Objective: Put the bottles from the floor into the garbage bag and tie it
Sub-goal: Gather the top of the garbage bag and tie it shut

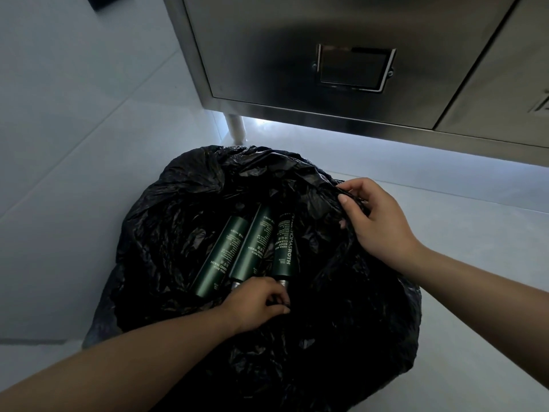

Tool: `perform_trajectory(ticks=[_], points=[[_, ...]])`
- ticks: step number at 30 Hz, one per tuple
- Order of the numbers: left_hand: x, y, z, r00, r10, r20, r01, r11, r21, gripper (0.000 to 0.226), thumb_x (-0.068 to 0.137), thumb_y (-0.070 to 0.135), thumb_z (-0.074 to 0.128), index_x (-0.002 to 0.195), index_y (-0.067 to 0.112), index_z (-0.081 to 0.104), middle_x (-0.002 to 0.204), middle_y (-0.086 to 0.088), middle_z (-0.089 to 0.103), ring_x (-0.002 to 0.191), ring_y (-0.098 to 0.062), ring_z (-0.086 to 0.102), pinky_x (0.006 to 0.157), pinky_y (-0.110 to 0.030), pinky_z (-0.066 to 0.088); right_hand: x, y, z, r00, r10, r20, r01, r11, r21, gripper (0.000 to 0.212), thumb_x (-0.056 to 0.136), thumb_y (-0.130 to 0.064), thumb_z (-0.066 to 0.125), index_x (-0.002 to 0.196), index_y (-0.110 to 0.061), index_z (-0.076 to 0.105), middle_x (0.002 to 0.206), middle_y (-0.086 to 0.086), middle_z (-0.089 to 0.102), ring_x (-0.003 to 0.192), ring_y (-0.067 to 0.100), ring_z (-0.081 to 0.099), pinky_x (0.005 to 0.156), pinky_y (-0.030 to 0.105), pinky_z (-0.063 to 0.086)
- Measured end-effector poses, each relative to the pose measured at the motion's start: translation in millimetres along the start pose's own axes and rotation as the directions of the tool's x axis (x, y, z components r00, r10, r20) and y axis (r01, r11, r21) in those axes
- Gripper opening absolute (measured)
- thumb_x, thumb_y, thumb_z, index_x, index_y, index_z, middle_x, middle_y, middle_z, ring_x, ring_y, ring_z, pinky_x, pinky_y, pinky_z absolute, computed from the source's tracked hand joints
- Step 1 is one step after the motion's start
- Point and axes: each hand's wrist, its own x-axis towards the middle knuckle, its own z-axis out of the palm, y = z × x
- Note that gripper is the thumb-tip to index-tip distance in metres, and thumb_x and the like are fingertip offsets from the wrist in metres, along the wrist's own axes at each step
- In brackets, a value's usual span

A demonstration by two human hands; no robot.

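The pale floor [74,173] is taken up at the far side by a stainless steel cabinet [267,55], which is raised on a white leg [236,129]. The black garbage bag [178,188] is set on the floor just in front of the cabinet, its mouth spread wide, presumably so that the contents can be dropped in and checked. Three dark green bottles are found inside the bag, lying side by side with their bases far and their necks near: the left bottle [221,257], the middle bottle [252,248] and the right bottle [285,245]. No bottle is seen on the floor, so the loading step is judged complete and the tying is not yet done. The right hand [374,221] is placed on the far right rim, where a bunch of film is clasped between curled fingers and thumb, most likely to draw the mouth together. The left hand [255,301] is placed at the near rim, just beside the silver necks. Its fingers are curled, and a fold of film appears to be pinched, though contact with a neck cannot be excluded.
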Motion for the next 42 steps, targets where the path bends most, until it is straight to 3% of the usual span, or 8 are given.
perform_trajectory(ticks=[8,14,18,24,29,33,38,42], points=[[-4,-26,-56,0.880,-0.248,-0.405,0.135,0.948,-0.288,0.010,0.085,0.018,0.067,0.087,0.027,0.067,0.084,0.007,0.067,0.075,-0.011,0.064,0.066,-0.014,0.048,7,1,5,1.000,-0.020,-0.010,0.020,1.000,-0.005,0.011,0.092,-0.026,0.053,0.095,-0.036,0.055,0.075,-0.005,0.065,0.055,0.011,0.063,0.065,0.039,0.054],[-4,-42,-78,0.846,-0.303,-0.438,0.201,0.943,-0.264,0.025,0.083,0.023,0.069,0.107,0.025,0.063,0.100,0.003,0.061,0.086,-0.012,0.061,0.076,-0.023,0.048,5,-5,16,0.998,-0.065,0.026,0.066,0.997,-0.044,0.013,0.091,-0.028,0.053,0.096,-0.041,0.053,0.078,-0.017,0.064,0.059,0.010,0.063,0.066,0.039,0.053],[-2,-34,-93,0.848,-0.186,-0.497,0.105,0.977,-0.188,0.026,0.082,0.027,0.071,0.106,0.028,0.063,0.099,0.009,0.060,0.088,-0.004,0.058,0.074,-0.014,0.043,2,-5,18,0.996,-0.080,0.041,0.082,0.996,-0.048,0.012,0.091,-0.032,0.053,0.096,-0.042,0.053,0.078,-0.012,0.064,0.058,0.009,0.063,0.064,0.034,0.051],[13,-23,-140,0.736,-0.029,-0.677,0.009,0.999,-0.033,0.023,0.080,0.023,0.072,0.102,0.026,0.065,0.100,0.008,0.059,0.091,-0.009,0.057,0.081,-0.026,0.047,4,-5,22,0.997,-0.066,0.043,0.068,0.997,-0.044,0.013,0.090,-0.030,0.054,0.095,-0.041,0.054,0.076,-0.008,0.065,0.056,0.008,0.063,0.060,0.025,0.049],[23,-32,-156,0.749,-0.025,-0.662,0.194,0.964,0.183,0.046,0.076,0.025,0.074,0.119,0.023,0.058,0.128,-0.003,0.053,0.122,-0.024,0.046,0.103,-0.040,0.039,4,-12,30,0.996,-0.065,0.065,0.067,0.997,-0.030,0.013,0.091,-0.028,0.054,0.097,-0.040,0.054,0.075,-0.005,0.066,0.057,0.010,0.062,0.056,0.021,0.048],[28,-45,-155,0.830,-0.104,-0.547,0.412,0.777,0.476,0.053,0.085,0.029,0.064,0.134,0.028,0.044,0.133,0.000,0.052,0.124,-0.025,0.046,0.109,-0.048,0.027,4,-15,33,0.995,-0.070,0.073,0.071,0.997,-0.021,0.014,0.092,-0.026,0.054,0.096,-0.039,0.054,0.069,-0.006,0.063,0.054,0.010,0.059,0.054,0.022,0.046],[25,-49,-166,0.808,0.045,-0.587,0.358,0.754,0.550,0.018,0.088,0.024,0.060,0.104,0.021,0.068,0.104,-0.003,0.068,0.096,-0.030,0.060,0.086,-0.039,0.041,3,-12,32,0.993,-0.078,0.083,0.081,0.996,-0.026,0.014,0.092,-0.026,0.053,0.097,-0.038,0.053,0.066,-0.006,0.062,0.053,0.007,0.058,0.052,0.014,0.042],[21,-31,-170,0.758,0.107,-0.643,0.218,0.888,0.405,0.009,0.085,0.021,0.065,0.090,0.014,0.069,0.095,-0.004,0.067,0.088,-0.029,0.060,0.074,-0.037,0.046,7,-11,29,0.995,-0.073,0.071,0.074,0.997,-0.010,0.016,0.092,-0.027,0.053,0.097,-0.042,0.052,0.069,-0.005,0.063,0.054,0.008,0.059,0.054,0.017,0.045]])
